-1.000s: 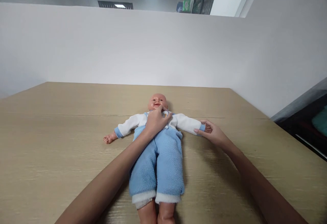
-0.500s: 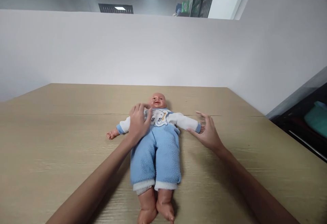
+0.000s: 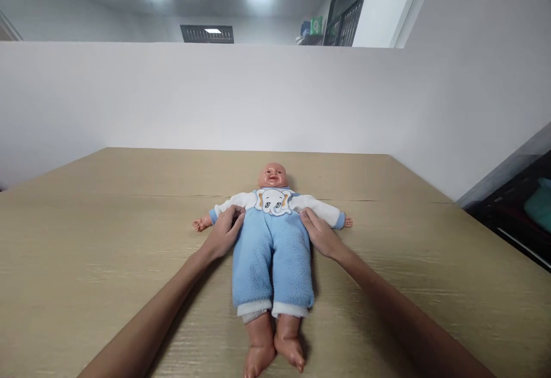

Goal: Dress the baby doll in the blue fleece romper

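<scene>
Trousers fleecy cloth; doll's head glossy plastic.

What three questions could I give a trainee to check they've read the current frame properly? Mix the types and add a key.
1. Multiple choice: which animal's face decorates the chest of the baby doll?
A) rabbit
B) elephant
C) bear

2. True or false: the baby doll lies face down on the table.

3. Short answer: where are the left hand and the right hand relative to the baby doll's torso?

Key:
1. B
2. False; it lies face up
3. One at each side, near the waist
</scene>
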Motion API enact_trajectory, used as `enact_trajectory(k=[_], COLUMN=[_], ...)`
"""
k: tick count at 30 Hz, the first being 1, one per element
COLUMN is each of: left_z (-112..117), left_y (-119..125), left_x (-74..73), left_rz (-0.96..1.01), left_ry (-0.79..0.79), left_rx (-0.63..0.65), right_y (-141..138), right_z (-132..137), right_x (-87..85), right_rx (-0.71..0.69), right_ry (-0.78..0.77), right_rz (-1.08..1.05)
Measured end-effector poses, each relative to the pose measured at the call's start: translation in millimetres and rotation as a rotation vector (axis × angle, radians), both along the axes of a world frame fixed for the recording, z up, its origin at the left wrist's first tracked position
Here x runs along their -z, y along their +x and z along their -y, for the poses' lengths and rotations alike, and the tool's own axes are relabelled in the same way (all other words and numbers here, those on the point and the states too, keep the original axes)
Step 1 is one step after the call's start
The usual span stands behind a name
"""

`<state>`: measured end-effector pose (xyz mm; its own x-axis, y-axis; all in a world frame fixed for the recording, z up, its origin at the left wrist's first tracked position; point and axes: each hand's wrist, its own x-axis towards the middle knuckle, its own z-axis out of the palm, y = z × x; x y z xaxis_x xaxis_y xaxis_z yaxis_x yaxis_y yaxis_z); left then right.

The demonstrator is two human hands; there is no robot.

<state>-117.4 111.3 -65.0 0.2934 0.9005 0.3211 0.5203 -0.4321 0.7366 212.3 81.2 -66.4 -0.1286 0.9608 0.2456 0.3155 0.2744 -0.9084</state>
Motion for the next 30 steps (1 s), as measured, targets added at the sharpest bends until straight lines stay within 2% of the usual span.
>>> enact_trajectory(k=[6,11,13,16,18,20,22,26,30], left_z=[-16,-25,-26,-27,-27,-25,-23,-23,-41], left_y=[-5,-2,1,6,14,28,48,103,150], left_x=[0.0,0.2,-0.8,-5.2,-12.4,-24.3,-39.7,-64.8,-66.5], left_rz=[0.108,0.1,0.067,0.04,0.025,-0.003,-0.04,-0.18,-0.397], left_ry=[-0.08,-0.046,0.006,0.111,0.194,0.274,0.333,0.415,0.43], left_rx=[0.091,0.057,0.009,-0.098,-0.162,-0.164,-0.086,0.209,0.374], right_y=[6,4,5,17,31,51,73,107,109], right_z=[-20,-20,-13,0,8,11,8,-6,-7], right_x=[9.3,14.3,15.9,17.9,18.1,17.8,18.4,21.8,13.6], right_rx=[-0.005,0.084,0.159,0.292,0.354,0.385,0.387,0.331,0.276], right_ry=[-0.042,0.003,0.067,0.282,0.409,0.468,0.484,0.454,0.442], right_rz=[-0.167,-0.235,-0.114,0.26,0.48,0.615,0.7,0.783,0.734])
